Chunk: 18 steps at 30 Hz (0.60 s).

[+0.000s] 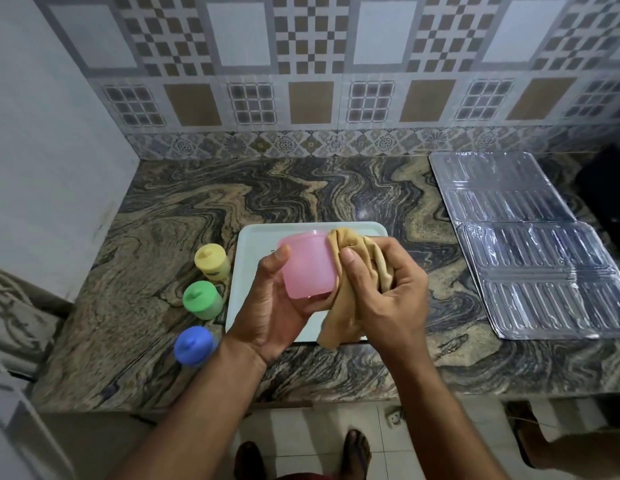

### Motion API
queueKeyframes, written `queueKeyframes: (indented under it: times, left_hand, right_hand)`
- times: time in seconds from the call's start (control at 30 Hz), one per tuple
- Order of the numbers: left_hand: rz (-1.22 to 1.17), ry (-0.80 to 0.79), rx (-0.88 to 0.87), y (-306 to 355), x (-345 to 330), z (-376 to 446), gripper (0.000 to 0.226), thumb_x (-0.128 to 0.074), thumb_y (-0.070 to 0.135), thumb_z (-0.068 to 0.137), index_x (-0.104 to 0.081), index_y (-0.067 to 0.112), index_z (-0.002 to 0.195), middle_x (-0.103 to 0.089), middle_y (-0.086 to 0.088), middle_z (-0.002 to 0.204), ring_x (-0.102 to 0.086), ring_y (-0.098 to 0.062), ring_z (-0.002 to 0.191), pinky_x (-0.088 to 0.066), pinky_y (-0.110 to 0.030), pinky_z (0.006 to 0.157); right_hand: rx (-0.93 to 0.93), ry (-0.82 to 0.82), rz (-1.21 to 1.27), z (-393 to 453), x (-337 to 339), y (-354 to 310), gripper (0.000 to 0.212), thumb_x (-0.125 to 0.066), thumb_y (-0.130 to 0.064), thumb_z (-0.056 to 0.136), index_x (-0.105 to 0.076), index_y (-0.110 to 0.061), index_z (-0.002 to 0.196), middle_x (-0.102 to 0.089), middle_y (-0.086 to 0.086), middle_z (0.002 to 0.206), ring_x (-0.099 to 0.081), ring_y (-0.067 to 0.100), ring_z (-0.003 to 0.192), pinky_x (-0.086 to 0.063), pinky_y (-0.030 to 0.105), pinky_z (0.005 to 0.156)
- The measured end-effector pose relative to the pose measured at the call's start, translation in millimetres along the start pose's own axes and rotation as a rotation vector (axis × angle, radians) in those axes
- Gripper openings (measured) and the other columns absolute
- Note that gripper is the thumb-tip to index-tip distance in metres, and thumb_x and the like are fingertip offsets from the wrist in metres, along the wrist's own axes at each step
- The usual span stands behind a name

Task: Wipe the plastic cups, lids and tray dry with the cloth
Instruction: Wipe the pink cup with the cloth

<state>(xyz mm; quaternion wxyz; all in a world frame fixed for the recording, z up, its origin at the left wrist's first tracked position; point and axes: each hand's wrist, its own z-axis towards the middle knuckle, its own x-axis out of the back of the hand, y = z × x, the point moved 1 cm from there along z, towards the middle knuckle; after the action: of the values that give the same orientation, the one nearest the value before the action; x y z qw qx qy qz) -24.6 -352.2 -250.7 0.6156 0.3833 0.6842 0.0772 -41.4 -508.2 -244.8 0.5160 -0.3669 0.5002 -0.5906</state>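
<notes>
Right now we hold the pink plastic cup (307, 268) above the pale tray (248, 271), which lies flat on the marbled stone counter (184, 202). Our left hand (270, 306) curls round the cup from below and from its left side, thumb up against the wall. Our right hand (388, 289) grips the bunched tan cloth (353, 258) and presses it against the cup's right side near the rim; a tail of cloth hangs down over the tray's near edge. We cannot tell whether anything is inside the cup, as the view is blurred there.

Just left of the tray stand three lidded cups in a row running toward us: the yellow cup (211, 261) farthest, the green cup (202, 299) in the middle, the blue cup (194, 345) nearest. Each wears a lid of its own colour with a small knob, so their contents are hidden.

Well to the right of the tray lie two clear ribbed plastic sheets (530, 244), flat on the counter.
</notes>
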Motion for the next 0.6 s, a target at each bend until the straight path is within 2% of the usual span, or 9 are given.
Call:
queueKeyframes:
  times: [0.1, 0.23, 0.33, 0.37, 0.43, 0.5, 0.53, 0.6]
  left_hand:
    - [0.025, -0.071, 0.001, 1.9, -1.7, -4.0, 0.084, -0.09, 0.049, 0.071, -0.064, 0.003, 0.137, -0.064, -0.019, 0.136, -0.065, -0.029, 0.12, -0.055, -0.042, 0.098]
    - [0.077, -0.059, -0.006, -1.1, -1.9, -4.9, 0.08, -0.095, 0.046, 0.066, -0.071, 0.006, 0.13, -0.067, -0.02, 0.132, -0.067, -0.029, 0.115, -0.057, -0.041, 0.091]
    - [0.049, -0.016, -0.047, -4.2, -1.4, -2.7, 0.083, -0.095, 0.046, 0.065, -0.068, 0.005, 0.132, -0.062, -0.023, 0.142, -0.06, -0.036, 0.128, -0.043, -0.049, 0.107]
    - [0.034, 0.001, -0.056, -4.8, -0.5, -1.9, 0.084, -0.096, 0.046, 0.063, -0.069, 0.006, 0.131, -0.063, -0.023, 0.14, -0.061, -0.035, 0.128, -0.045, -0.049, 0.108]
    - [0.038, 0.043, -0.063, -4.3, 2.3, -1.0, 0.079, -0.098, 0.047, 0.057, -0.075, 0.01, 0.123, -0.068, -0.019, 0.13, -0.068, -0.03, 0.116, -0.058, -0.042, 0.097]
    - [0.073, 0.071, -0.07, -2.4, 5.4, -0.8, 0.078, -0.098, 0.048, 0.055, -0.078, 0.012, 0.121, -0.069, -0.017, 0.127, -0.069, -0.026, 0.11, -0.06, -0.036, 0.089]
    - [0.101, 0.079, -0.076, -1.8, 7.1, -0.2, 0.078, -0.097, 0.049, 0.057, -0.077, 0.012, 0.123, -0.069, -0.016, 0.129, -0.068, -0.026, 0.112, -0.06, -0.035, 0.09]
    - [0.171, 0.081, -0.089, -1.4, 7.1, 0.6, 0.079, -0.091, 0.048, 0.067, -0.07, 0.012, 0.134, -0.066, -0.016, 0.138, -0.064, -0.026, 0.12, -0.057, -0.036, 0.098]
  right_hand:
    - [-0.035, 0.051, -0.035, -0.1, -0.5, 8.2, 0.012, -0.08, -0.018, 0.093, -0.072, -0.01, 0.097, -0.076, 0.003, 0.088, -0.069, 0.014, 0.08, -0.059, 0.038, 0.073]
    - [0.02, 0.159, -0.23, -1.7, 2.3, 13.7, 0.015, -0.084, -0.027, 0.089, -0.069, -0.026, 0.088, -0.072, -0.001, 0.082, -0.068, 0.021, 0.072, -0.059, 0.045, 0.065]
    - [0.022, 0.217, -0.241, -0.3, 2.9, 9.1, 0.015, -0.082, -0.028, 0.091, -0.068, -0.023, 0.088, -0.073, -0.001, 0.081, -0.069, 0.019, 0.071, -0.06, 0.047, 0.064]
    - [0.009, 0.226, -0.184, 1.0, 4.9, 6.1, 0.015, -0.081, -0.024, 0.092, -0.068, -0.019, 0.089, -0.073, -0.003, 0.081, -0.068, 0.015, 0.071, -0.06, 0.045, 0.065]
    - [0.01, 0.2, -0.069, 3.1, 11.9, 0.1, 0.015, -0.08, -0.014, 0.094, -0.067, -0.012, 0.089, -0.07, -0.008, 0.079, -0.064, 0.007, 0.071, -0.058, 0.034, 0.065]
    - [0.052, 0.119, -0.061, 1.3, 17.9, -5.4, 0.015, -0.08, -0.008, 0.094, -0.065, -0.009, 0.089, -0.066, -0.014, 0.076, -0.06, -0.001, 0.068, -0.052, 0.02, 0.065]
    - [0.075, 0.071, -0.086, -0.4, 17.9, -8.7, 0.016, -0.081, -0.006, 0.092, -0.065, -0.009, 0.089, -0.065, -0.015, 0.075, -0.059, -0.004, 0.066, -0.05, 0.015, 0.063]
    - [0.093, 0.011, -0.128, -4.2, 13.2, -12.5, 0.019, -0.083, -0.004, 0.09, -0.066, -0.011, 0.09, -0.068, -0.018, 0.076, -0.061, -0.004, 0.066, -0.049, 0.015, 0.063]
